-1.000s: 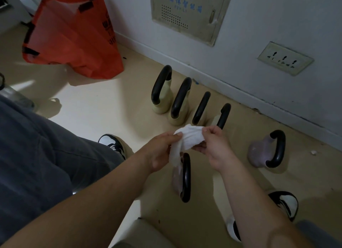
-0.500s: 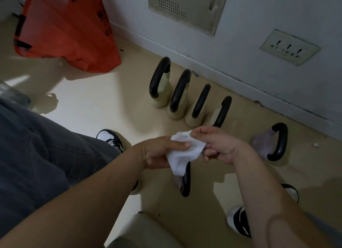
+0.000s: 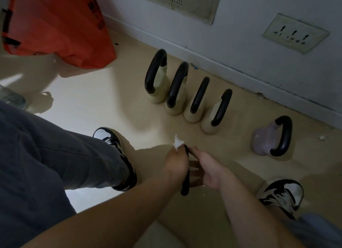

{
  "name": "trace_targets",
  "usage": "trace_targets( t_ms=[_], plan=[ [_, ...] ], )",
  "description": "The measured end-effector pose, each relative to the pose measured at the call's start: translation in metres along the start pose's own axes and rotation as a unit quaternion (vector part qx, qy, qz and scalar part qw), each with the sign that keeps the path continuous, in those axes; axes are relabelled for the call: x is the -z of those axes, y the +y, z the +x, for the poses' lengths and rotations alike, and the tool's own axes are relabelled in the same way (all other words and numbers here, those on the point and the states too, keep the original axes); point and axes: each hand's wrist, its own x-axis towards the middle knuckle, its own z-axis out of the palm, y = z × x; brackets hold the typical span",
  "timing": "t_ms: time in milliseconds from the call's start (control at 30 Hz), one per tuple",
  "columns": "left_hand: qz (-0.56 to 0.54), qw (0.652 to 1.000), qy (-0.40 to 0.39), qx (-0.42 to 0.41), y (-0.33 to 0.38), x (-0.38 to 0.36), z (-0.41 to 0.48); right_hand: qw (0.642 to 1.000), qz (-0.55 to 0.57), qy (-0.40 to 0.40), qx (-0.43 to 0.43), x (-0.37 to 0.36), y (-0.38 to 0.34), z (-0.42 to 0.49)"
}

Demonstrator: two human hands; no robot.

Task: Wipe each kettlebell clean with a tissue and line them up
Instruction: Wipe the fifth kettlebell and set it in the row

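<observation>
Starting at the left hand (image 3: 175,163): clenched round a white tissue (image 3: 178,142), tuft sticking up past the knuckles, wrist bent down, pressed against the black handle of the kettlebell (image 3: 185,186). Down on the floor (image 3: 114,92), that one, between the two shoes and just in front of the knees. Handle seen edge-on as a thin dark bar, long axis running straight away from the body, near end low in view, far end tucked under the tissue.

Over to the right hand (image 3: 210,173): thumb up by the top of the handle, fingers reaching in from the right side. Gripping or only steadying? Impossible to call through the blur. Nothing visible of the weight's body, covered by both hands and wrists. Forearms angling in from the bottom edge, elbows cut off.

Further out, left shoe (image 3: 109,139) under a grey trouser leg (image 3: 46,164), right shoe (image 3: 283,194) partly behind the right forearm.

Beyond the hands, four cream kettlebells (image 3: 192,117) upright in a diagonal row along the wall, shoulder to shoulder, black handles all turned the same way. Well apart to the right, a purple kettlebell (image 3: 262,142), handle arch on its right side; upright or tipped, hard to say.

Far left, an orange bag (image 3: 61,26), top cut off. On the wall, a socket plate (image 3: 295,33) and a metal panel (image 3: 181,2), upper part out of view.
</observation>
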Motion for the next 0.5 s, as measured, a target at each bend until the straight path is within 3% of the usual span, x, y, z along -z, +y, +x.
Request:
trace_targets(
  t_ms=[167,233,367,433,500],
  plan=[
    [0.127,0.98,0.05,-0.143,-0.022,-0.031,0.007,0.999,-0.004,-0.042,0.02,0.004,0.0,-0.011],
    [0.185,0.969,0.019,-0.165,-0.007,-0.025,0.018,0.999,-0.025,-0.018,0.026,0.002,0.002,-0.007],
    [0.145,0.986,-0.063,-0.058,0.016,-0.009,0.063,1.0,-0.003,0.005,0.002,0.003,0.007,0.004],
    [0.112,0.992,-0.041,-0.039,0.014,-0.015,0.051,1.0,0.003,0.012,-0.003,0.004,0.007,0.006],
    [0.128,0.985,0.033,-0.111,-0.009,-0.03,0.023,1.0,0.014,0.017,-0.004,0.008,0.006,0.009]
  ],
)
